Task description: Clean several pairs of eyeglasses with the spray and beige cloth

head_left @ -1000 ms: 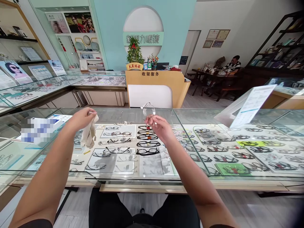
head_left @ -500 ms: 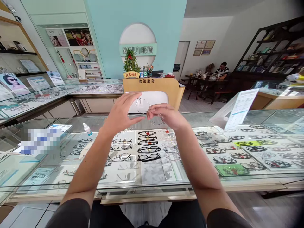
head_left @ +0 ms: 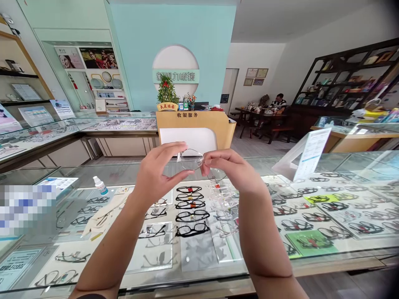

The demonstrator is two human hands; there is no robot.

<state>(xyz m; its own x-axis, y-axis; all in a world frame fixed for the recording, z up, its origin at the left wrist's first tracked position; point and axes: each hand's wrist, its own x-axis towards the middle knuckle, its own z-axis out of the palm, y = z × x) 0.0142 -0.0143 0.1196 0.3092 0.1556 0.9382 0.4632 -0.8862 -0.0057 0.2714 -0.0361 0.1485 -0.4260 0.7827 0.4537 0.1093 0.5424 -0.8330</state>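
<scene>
A pair of thin-rimmed eyeglasses (head_left: 192, 150) is held up above the glass display counter. My right hand (head_left: 235, 166) pinches it near the bridge between thumb and fingers, hiding part of the frame; the second lens shows below those fingers. Around the left-hand lens curves my left hand (head_left: 157, 166), fingertips at the upper rim and thumb at the lower rim. Under both hands, a column of black-framed glasses (head_left: 192, 216) lies in the display, with clear-framed glasses (head_left: 222, 201) just to its right.
The glass counter (head_left: 131, 176) spans the front. On it stand a white spray bottle (head_left: 100, 185) and a tilted sign (head_left: 312, 153); a pale cloth (head_left: 104, 216) lies near the left forearm. Beyond are a cashier desk (head_left: 193, 120) and a seated person (head_left: 278, 101).
My left hand's fingers and thumb have come in against the lens rim. Both hands and the eyeglasses sit lower in view, and the camera has tilted up somewhat.
</scene>
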